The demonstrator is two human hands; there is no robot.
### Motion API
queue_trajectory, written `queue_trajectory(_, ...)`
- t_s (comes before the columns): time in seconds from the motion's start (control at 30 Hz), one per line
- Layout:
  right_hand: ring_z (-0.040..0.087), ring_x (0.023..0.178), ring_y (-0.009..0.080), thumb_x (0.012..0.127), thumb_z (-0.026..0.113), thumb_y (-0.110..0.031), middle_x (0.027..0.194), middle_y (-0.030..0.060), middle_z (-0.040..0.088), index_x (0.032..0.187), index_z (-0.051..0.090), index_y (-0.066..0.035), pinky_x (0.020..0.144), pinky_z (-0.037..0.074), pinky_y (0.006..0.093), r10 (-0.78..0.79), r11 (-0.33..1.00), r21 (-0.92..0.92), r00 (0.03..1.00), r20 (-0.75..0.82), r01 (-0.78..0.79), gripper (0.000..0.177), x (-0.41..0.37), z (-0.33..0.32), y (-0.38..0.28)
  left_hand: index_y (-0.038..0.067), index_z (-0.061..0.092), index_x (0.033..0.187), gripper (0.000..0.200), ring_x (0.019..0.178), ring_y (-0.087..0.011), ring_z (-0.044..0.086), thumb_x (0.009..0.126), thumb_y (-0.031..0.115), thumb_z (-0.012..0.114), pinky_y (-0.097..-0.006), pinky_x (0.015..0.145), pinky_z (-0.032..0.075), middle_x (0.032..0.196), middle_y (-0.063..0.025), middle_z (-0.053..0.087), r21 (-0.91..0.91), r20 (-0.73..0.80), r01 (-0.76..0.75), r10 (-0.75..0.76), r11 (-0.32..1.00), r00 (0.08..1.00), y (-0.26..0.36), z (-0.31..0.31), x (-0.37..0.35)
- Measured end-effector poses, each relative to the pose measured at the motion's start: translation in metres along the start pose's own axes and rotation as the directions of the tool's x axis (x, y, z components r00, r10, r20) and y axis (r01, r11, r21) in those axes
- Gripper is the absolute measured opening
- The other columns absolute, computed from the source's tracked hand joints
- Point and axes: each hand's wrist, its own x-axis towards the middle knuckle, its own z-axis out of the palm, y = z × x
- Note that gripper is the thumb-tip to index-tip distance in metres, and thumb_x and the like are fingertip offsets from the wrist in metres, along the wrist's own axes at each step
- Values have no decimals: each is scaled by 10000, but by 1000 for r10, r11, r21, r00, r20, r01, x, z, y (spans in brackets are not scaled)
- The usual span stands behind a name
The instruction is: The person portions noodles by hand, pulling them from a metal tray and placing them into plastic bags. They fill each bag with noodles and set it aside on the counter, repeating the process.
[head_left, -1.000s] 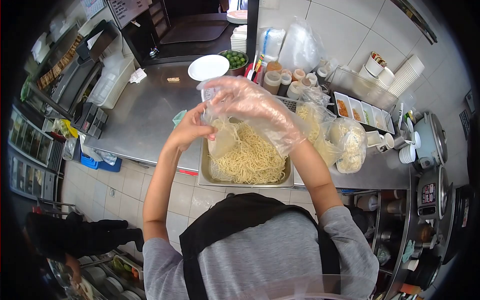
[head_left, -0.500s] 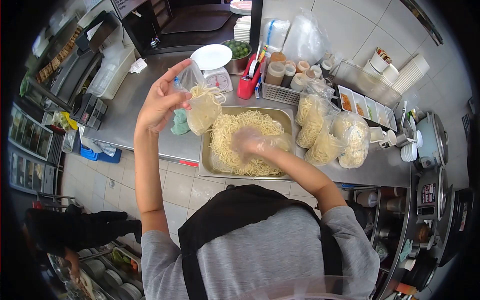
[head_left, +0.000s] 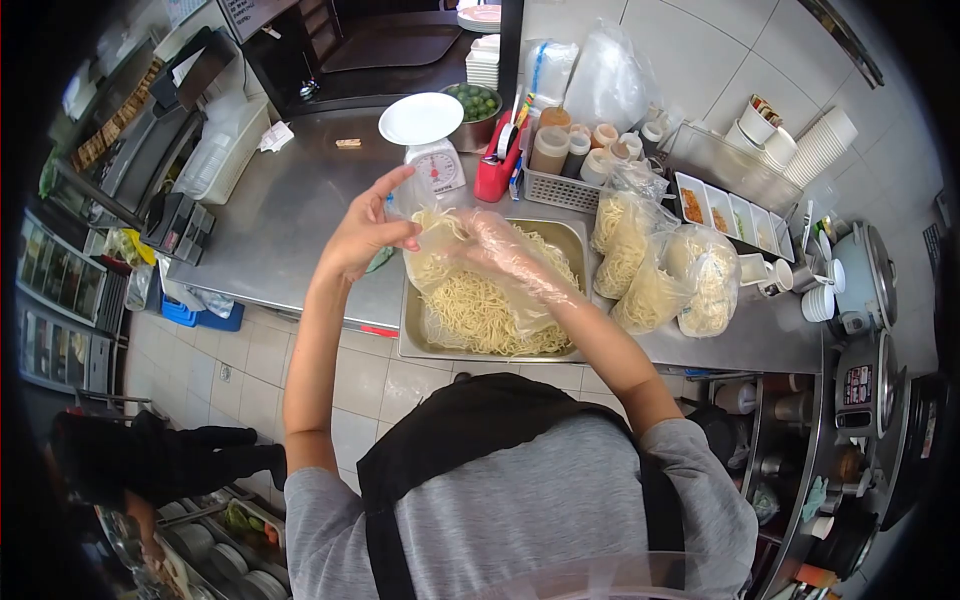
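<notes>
Thumb and fingers of my left hand pinch the rim of a clear plastic bag, which hangs over the tray's left end with noodles in it. My right hand, in a loose clear plastic glove, is at the bag's mouth with its fingers closed on a bunch of yellow noodles. The glove partly hides those fingers. Below both hands, more noodles are heaped in a steel tray on the counter. A green cloth is mostly hidden behind my left hand.
Behind the tray stand a kitchen scale with a white plate, a bowl of green limes and a red holder. Filled noodle bags and a sauce-bottle basket are at right. Another person stands lower left.
My right hand has lifted from the noodle heap and moved up and left to the bag. My left hand has shifted right and slightly down with the bag.
</notes>
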Motion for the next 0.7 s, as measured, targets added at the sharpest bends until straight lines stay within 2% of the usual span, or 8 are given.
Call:
queue_trajectory(0.1,638,731,200,770,751,-196,816,65,668,892,647,-2,719,521,280,92,983,-178,964,250,-48,251,11,-20,9,-6,303,1426,749,637,-102,629,747,-57,616,-232,649,533,814,-77,656,8,-7,81,-80,997,997,-27,-8,1)
queue_trajectory(0.2,623,676,108,794,738,-191,752,20,654,789,650,-43,624,506,223,72,826,529,968,241,-193,173,13,-47,-6,-1,293,1431,749,682,-112,638,760,-40,623,-248,682,543,835,-80,662,-27,4,137,-137,990,991,-46,-15,-2)
queue_trajectory(0.23,596,688,50,817,722,-180,770,6,634,849,648,-73,597,483,185,-32,764,634,974,226,-122,134,17,-54,-10,-4,292,1431,749,702,-111,639,761,-37,626,-252,690,546,864,-85,661,-57,-2,152,-152,987,988,-47,-17,-4)
queue_trajectory(0.33,580,677,60,833,702,-151,800,9,621,938,623,-58,598,490,190,113,578,793,982,154,-191,161,29,-66,-43,-15,281,1431,753,765,-108,639,766,-28,634,-263,716,552,969,-100,645,-183,-13,189,-194,965,981,-59,-16,-7)
queue_trajectory(0.53,559,652,69,846,682,-118,818,20,611,998,585,-51,612,503,218,31,351,934,998,54,-62,192,53,-65,-84,-29,260,1432,776,823,-111,634,759,-32,646,-267,733,552,1100,-109,607,-141,-73,32,-43,989,996,-39,5,-10)
queue_trajectory(0.57,574,671,82,844,685,-123,832,37,624,954,597,-49,607,510,245,43,368,929,999,29,-43,159,54,-59,-87,-29,259,1432,783,822,-112,634,754,-36,648,-264,730,551,1096,-106,608,-145,-69,12,-22,989,997,-34,7,-9)
queue_trajectory(0.67,595,703,86,843,683,-120,885,54,646,883,623,-73,620,513,254,-56,682,728,987,151,-73,86,54,-51,-75,-30,263,1430,794,829,-113,633,739,-44,653,-266,718,548,1095,-95,604,-174,-59,29,-40,984,997,-30,2,-6)
queue_trajectory(0.7,642,749,174,855,666,-193,902,91,672,874,655,-60,674,524,305,-162,717,697,967,197,-22,135,55,-42,-64,-30,271,1427,787,815,-111,634,737,-46,650,-265,711,545,1056,-89,613,-177,-50,15,-25,984,998,-28,2,-5)
